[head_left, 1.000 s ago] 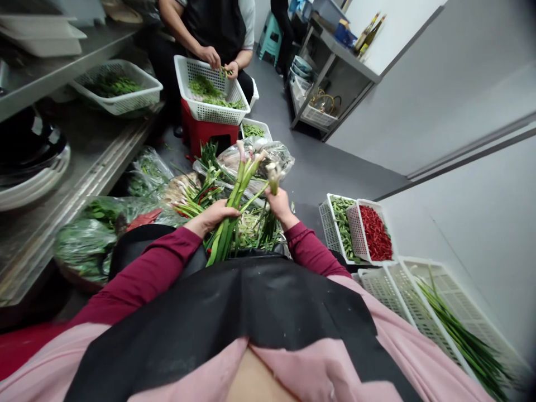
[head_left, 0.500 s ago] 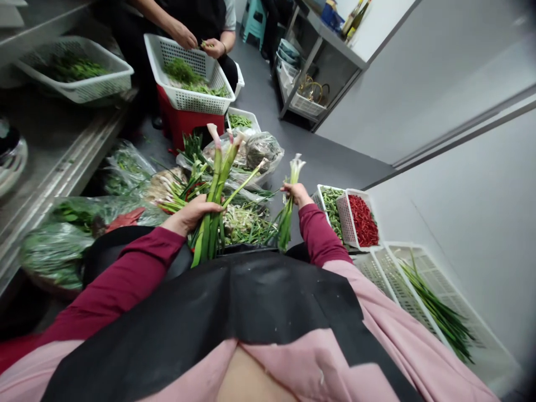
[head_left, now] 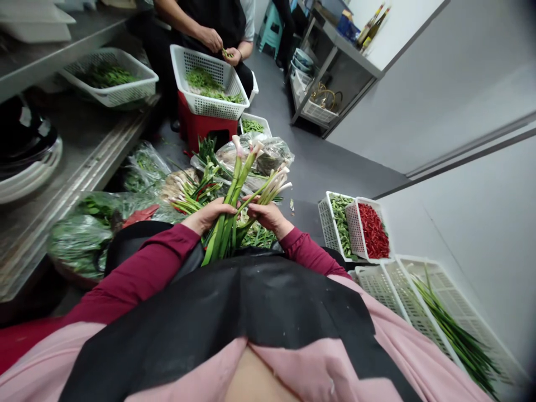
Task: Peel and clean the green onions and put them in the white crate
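Observation:
My left hand is closed round thick green garlic stalks, their pale, pinkish bulb ends pointing up and away from me. Right beside it, my right hand grips a bunch of thinner stalks with white root ends, tilted to the right. The two bunches meet and cross between my hands, above my black apron. Below them lies a heap of cut greens and trimmings, partly hidden by my hands. More stalks with white ends lie just left of my left hand.
A person opposite picks greens over a white basket on a red stool. Bagged greens lie left by a metal shelf. On the right stand baskets of red chillies, green pods and long green stalks.
My right hand has come in from the right with its bunch, which now touches the stalks in my left hand. The view has shifted slightly to the left.

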Demonstrator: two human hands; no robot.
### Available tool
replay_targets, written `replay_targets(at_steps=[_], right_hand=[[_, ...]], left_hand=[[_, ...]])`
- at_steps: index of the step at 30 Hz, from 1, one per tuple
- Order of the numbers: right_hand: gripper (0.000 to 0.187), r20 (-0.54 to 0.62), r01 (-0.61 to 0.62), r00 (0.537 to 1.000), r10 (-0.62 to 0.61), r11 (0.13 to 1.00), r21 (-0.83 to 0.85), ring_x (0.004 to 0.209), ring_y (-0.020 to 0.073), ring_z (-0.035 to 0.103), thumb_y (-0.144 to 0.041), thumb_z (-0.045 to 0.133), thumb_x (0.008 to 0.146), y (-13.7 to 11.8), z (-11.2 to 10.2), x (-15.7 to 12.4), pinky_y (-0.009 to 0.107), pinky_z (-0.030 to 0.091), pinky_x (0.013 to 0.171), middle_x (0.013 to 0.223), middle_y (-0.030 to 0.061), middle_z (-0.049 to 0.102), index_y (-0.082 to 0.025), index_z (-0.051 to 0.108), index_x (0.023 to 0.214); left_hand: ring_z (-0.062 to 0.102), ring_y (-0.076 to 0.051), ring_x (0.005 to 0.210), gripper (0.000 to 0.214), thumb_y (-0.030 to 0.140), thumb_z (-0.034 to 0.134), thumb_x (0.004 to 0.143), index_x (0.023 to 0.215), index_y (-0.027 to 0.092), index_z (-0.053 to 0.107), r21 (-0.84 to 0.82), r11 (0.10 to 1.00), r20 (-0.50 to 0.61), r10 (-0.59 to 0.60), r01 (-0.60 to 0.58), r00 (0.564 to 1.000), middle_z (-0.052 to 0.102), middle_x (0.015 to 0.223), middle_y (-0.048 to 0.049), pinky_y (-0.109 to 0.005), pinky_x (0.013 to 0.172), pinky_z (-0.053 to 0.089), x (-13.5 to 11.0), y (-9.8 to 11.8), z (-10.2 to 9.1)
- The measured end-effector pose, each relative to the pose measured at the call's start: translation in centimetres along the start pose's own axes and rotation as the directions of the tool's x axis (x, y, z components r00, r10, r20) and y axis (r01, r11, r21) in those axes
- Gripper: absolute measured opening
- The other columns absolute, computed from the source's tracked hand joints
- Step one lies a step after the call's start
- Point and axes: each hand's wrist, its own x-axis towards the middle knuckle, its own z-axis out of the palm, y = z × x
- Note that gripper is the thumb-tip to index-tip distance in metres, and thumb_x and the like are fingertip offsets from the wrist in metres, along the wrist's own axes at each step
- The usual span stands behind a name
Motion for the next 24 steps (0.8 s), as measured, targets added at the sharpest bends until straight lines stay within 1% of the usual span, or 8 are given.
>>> replay_targets(at_steps=[6,10,13,15,19,20,22,24], right_hand=[[0.038,-0.259,0.049,0.963,-0.080,0.991,-0.121,0.048,0.0049,0.038,-0.038,0.076,0.057,1.1,-0.9,1.0,0.021,0.032,0.048,0.061,-0.0053,0.052,-0.015,0.063,0.084],[0.034,-0.273,0.070,0.950,-0.151,0.956,-0.285,0.047,0.0054,0.040,-0.042,0.070,0.066,1.4,-0.3,1.0,0.021,0.034,0.047,0.067,-0.0031,0.058,-0.016,0.061,0.086],[0.028,-0.236,0.114,0.943,-0.235,0.893,-0.435,0.047,0.0058,0.041,-0.041,0.065,0.072,0.2,-0.1,1.1,0.021,0.036,0.047,0.072,-0.0014,0.062,-0.017,0.059,0.086],[0.023,-0.256,0.155,0.903,-0.344,0.818,-0.554,0.048,0.0062,0.042,-0.038,0.061,0.076,-1.6,-0.9,1.3,0.021,0.037,0.049,0.070,-0.0016,0.060,-0.017,0.059,0.085],[0.017,-0.375,0.146,0.735,-0.566,0.671,-0.727,0.059,0.0081,0.047,-0.032,0.057,0.079,-5.8,-3.9,1.2,0.020,0.039,0.057,0.068,-0.0016,0.057,-0.017,0.061,0.087],[0.016,-0.361,0.139,0.727,-0.584,0.640,-0.755,0.061,0.0087,0.048,-0.030,0.058,0.078,-6.3,-4.4,1.0,0.020,0.039,0.059,0.069,-0.0014,0.057,-0.017,0.062,0.086],[0.014,-0.278,0.144,0.786,-0.553,0.600,-0.787,0.065,0.0098,0.050,-0.028,0.062,0.075,-6.2,-4.4,0.7,0.021,0.040,0.063,0.070,-0.0012,0.059,-0.016,0.064,0.082],[0.015,-0.196,0.155,0.866,-0.460,0.620,-0.769,0.064,0.0101,0.050,-0.028,0.065,0.071,-4.7,-3.4,0.6,0.022,0.040,0.063,0.070,-0.0011,0.060,-0.016,0.064,0.080]], left_hand=[[0.056,-0.015,0.058,0.028,0.023,0.071,0.056,0.080,0.012,0.062,0.170,0.979,-0.164,0.144,-0.116,0.976,0.062,0.067,-0.0001,-0.027,0.057,0.044,0.4,0.0,0.1],[0.056,-0.015,0.058,0.033,0.024,0.072,0.057,0.087,0.012,0.063,0.255,0.961,-0.214,0.164,-0.107,0.963,0.063,0.067,0.0006,-0.028,0.058,0.045,0.5,-0.1,0.3],[0.056,-0.015,0.058,0.034,0.023,0.072,0.057,0.089,0.013,0.064,0.272,0.957,-0.232,0.170,-0.104,0.958,0.063,0.066,0.0011,-0.028,0.057,0.045,0.4,0.1,0.2],[0.057,-0.016,0.060,0.029,0.024,0.072,0.058,0.084,0.012,0.065,0.276,0.953,-0.206,0.182,-0.121,0.962,0.064,0.067,-0.0006,-0.027,0.059,0.045,0.3,0.3,0.1],[0.062,-0.019,0.072,0.027,0.026,0.071,0.059,0.081,0.010,0.070,0.302,0.942,-0.144,0.197,-0.147,0.970,0.070,0.080,-0.0078,-0.029,0.068,0.048,0.1,0.7,-0.3],[0.063,-0.020,0.075,0.029,0.027,0.071,0.060,0.083,0.010,0.071,0.307,0.940,-0.137,0.195,-0.146,0.971,0.071,0.084,-0.0090,-0.029,0.069,0.048,0.1,0.7,-0.3],[0.063,-0.020,0.076,0.033,0.026,0.069,0.061,0.091,0.010,0.071,0.305,0.941,-0.135,0.194,-0.146,0.972,0.071,0.091,-0.0101,-0.030,0.068,0.049,0.2,0.6,-0.2],[0.062,-0.019,0.073,0.035,0.024,0.069,0.061,0.094,0.011,0.070,0.295,0.944,-0.140,0.194,-0.146,0.971,0.071,0.091,-0.0093,-0.029,0.065,0.048,0.3,0.4,0.1]])
